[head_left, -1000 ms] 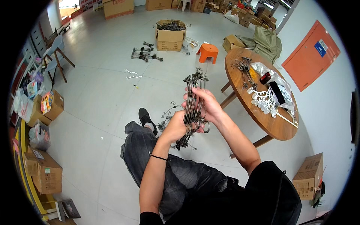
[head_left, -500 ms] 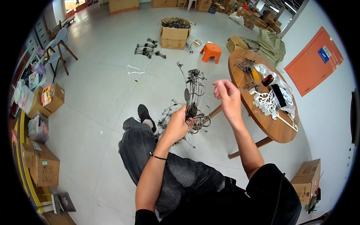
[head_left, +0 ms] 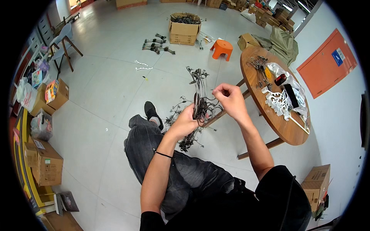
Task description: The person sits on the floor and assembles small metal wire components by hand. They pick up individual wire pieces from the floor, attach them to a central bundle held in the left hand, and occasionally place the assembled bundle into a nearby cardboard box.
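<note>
Dark wire hangers (head_left: 200,86), slender and round-hooked with knobbly ends, stand bunched in the gripping fingers of the left hand (head_left: 185,123), beyond the bench's (head_left: 287,130) left edge, while the right hand (head_left: 232,102) leans inward beside them, fingers curled, their hold unclear.

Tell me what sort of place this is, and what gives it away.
Likely a warehouse or workshop storage area: an open carton heaped with dark wiry pieces, cardboard boxes piled at the far right, and a round wooden table spread with loose parts.
</note>
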Demonstrator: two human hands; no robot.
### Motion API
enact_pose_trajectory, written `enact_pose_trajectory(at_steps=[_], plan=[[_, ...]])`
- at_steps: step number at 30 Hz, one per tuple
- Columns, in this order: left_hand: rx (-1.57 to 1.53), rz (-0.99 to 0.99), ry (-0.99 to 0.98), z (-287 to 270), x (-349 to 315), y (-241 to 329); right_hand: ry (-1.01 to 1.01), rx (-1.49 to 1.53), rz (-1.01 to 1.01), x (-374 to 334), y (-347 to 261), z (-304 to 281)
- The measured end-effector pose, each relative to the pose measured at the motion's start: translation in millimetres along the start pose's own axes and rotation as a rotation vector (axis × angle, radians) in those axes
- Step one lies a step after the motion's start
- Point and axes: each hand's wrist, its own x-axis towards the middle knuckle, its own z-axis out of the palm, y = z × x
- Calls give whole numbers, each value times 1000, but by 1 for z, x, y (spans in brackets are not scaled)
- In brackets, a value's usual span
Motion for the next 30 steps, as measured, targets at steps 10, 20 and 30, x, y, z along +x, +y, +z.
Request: enact_pose_trajectory(at_steps=[10,20,30], plan=[[-84,95,142,8,6,-3,112,-320,-380,-1,-30,7],[-154,234,245,2,9,-9,-41,-101,-237,-13,-21,17],[-143,125,322,1,1,12,-158,460,-191,-33,-4,39]])
